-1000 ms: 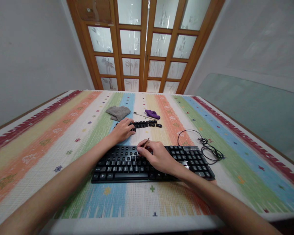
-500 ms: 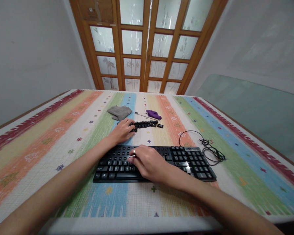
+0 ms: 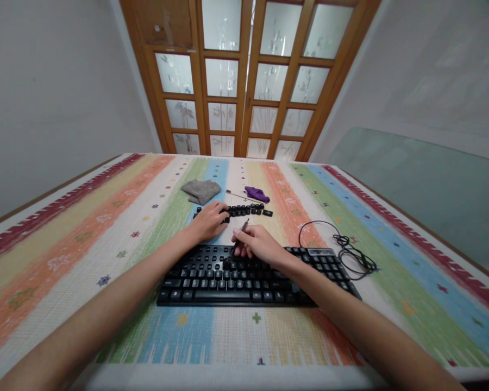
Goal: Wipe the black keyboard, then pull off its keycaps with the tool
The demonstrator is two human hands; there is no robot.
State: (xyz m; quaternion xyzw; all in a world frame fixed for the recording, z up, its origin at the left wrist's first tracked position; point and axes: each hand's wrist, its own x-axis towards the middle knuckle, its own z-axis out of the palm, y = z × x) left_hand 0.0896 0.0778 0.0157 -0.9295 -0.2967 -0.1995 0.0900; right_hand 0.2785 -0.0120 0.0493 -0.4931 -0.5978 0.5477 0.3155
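On the striped cloth lies a black keyboard [image 3: 224,296] whose upper rows show bare key posts at the left and middle. My right hand [image 3: 261,244] is closed round a slim pen-like tool [image 3: 242,230] with a dark body and shiny tip, held tilted above the keyboard's upper rows. A dark keycap [image 3: 227,263] sits raised just below that hand. Beyond the keyboard, my left hand [image 3: 209,221] rests with fingers apart beside a row of loose black keycaps [image 3: 244,210]. Its fingers cover some of them.
Behind the keycaps lie a grey cloth [image 3: 201,190], a thin rod with a dark end [image 3: 238,194] and a bunched purple cloth [image 3: 256,194]. The coiled keyboard cable [image 3: 356,258] spreads to the right. Wooden glass doors [image 3: 244,81] stand past the table.
My right hand has moved up and away from the middle keys, and the tool now points upward in its fingers. My left hand stays by the keycaps. The view has tilted slightly.
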